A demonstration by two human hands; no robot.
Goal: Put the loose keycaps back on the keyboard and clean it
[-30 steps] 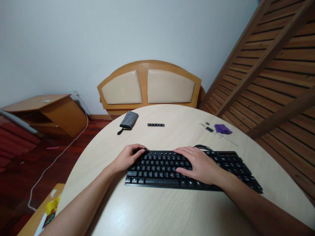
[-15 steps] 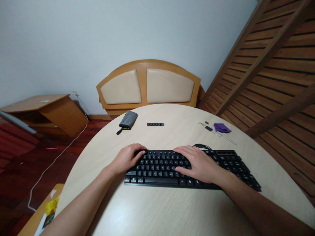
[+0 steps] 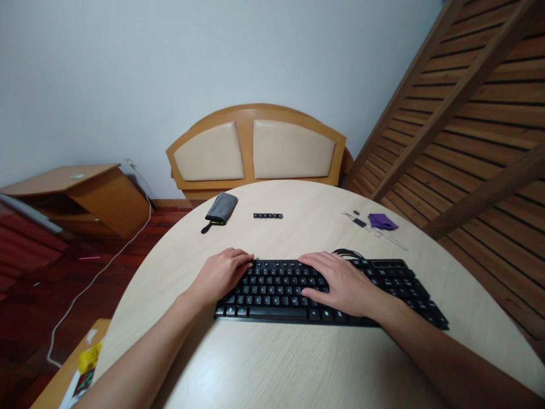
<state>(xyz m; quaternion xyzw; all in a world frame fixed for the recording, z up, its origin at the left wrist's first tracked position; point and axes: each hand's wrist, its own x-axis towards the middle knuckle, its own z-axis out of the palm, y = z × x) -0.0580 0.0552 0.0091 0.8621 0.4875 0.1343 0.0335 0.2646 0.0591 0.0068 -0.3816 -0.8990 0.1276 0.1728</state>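
- Two bare arms [image 3: 164,335] slant in from the bottom corners.
- The black computer keyboard [image 3: 276,289] lies flat on the round table [image 3: 272,369].
- The right hand [image 3: 346,285] rests palm down on the keys, not closed, fingers at the top edge, thumb out to the left.
- The left hand [image 3: 223,274] curls over the top left corner, thumb by the fingers; I can't tell if it pinches anything.
- Farther off, small black keycaps [image 3: 268,216] sit in a row.
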